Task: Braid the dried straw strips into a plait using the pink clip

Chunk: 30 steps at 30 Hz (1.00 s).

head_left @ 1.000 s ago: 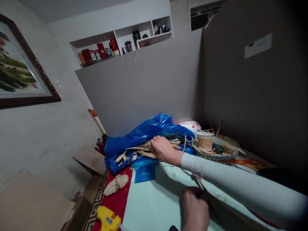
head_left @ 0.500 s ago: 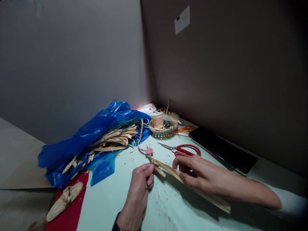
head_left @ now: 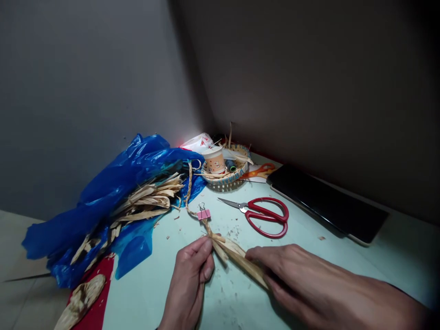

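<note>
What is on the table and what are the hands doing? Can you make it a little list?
left hand: pinches the husk strips near the braid
right hand: grips the same strips lower down
pink clip: clamped on the braid
red scissors: lying shut, beyond the hands
blue bag: holds more dried husks
small basket: holds a paper cup

A pale green bench (head_left: 309, 256) carries red scissors (head_left: 264, 214), a dark tablet (head_left: 326, 204), a small woven basket (head_left: 225, 176), a blue plastic bag (head_left: 113, 192) spilling dried husk strips (head_left: 151, 199), and a pink binder clip (head_left: 204, 214) on a braided cord (head_left: 188, 188).
</note>
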Tool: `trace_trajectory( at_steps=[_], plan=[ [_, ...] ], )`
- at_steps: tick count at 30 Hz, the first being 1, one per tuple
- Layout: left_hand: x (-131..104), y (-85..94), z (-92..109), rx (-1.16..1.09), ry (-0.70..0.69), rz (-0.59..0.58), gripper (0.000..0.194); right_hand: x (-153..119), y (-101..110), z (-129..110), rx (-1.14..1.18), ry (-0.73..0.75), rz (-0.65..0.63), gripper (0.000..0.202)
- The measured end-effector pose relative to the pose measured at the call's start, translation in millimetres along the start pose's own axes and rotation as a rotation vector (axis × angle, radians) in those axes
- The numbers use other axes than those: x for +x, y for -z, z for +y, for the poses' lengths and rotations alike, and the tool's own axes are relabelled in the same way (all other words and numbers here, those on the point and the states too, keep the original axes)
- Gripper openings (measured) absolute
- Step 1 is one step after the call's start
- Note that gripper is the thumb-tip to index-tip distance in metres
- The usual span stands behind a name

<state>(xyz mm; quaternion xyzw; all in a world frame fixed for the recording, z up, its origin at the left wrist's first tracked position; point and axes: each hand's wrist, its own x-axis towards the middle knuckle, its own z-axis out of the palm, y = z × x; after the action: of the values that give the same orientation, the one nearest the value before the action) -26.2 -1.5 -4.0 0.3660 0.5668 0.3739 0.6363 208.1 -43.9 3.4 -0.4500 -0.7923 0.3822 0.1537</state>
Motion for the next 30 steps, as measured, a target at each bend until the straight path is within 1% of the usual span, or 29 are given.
trace_trajectory(
  at_steps=[4, 10, 14, 16, 20, 21, 24, 25, 27, 30],
  plan=[
    [0, -1.8, 0, 0.036, 0.01, 0.018, 0.025, 1, -6, 8, 0.04, 0.056, -0.002, 0.041],
    [-2, -6.7, 2, 0.056, -0.002, 0.075, 0.025, 4, -5, 3, 0.076, 0.078, -0.01, 0.041],
    [-2, -10.8, 4, 0.014, 0.0, 0.123, 0.025, 7, 0, -6, 0.038, 0.074, -0.009, 0.029],
    [-2, -11.4, 5, -0.024, 0.004, 0.134, 0.024, 10, 6, -11, -0.007, 0.067, 0.023, 0.025],
    [-2, -9.0, 5, -0.081, -0.006, 0.117, 0.025, 25, 14, -20, -0.076, 0.053, 0.145, 0.029],
    [-2, -7.9, 5, -0.088, -0.011, 0.104, 0.025, 31, 15, -21, -0.07, 0.051, 0.138, 0.03],
    [0, -5.1, 5, -0.099, -0.015, 0.06, 0.027, 48, 13, -21, -0.028, 0.06, 0.027, 0.028],
    [1, -4.7, 5, -0.094, -0.016, 0.058, 0.028, 53, 11, -20, -0.025, 0.07, 0.011, 0.028],
    [1, -5.4, 5, -0.078, -0.024, 0.075, 0.029, 61, 9, -17, -0.045, 0.095, 0.039, 0.026],
    [1, -9.2, 4, -0.055, -0.042, 0.114, 0.027, 64, 8, -12, -0.095, 0.117, 0.098, 0.023]
  ],
)
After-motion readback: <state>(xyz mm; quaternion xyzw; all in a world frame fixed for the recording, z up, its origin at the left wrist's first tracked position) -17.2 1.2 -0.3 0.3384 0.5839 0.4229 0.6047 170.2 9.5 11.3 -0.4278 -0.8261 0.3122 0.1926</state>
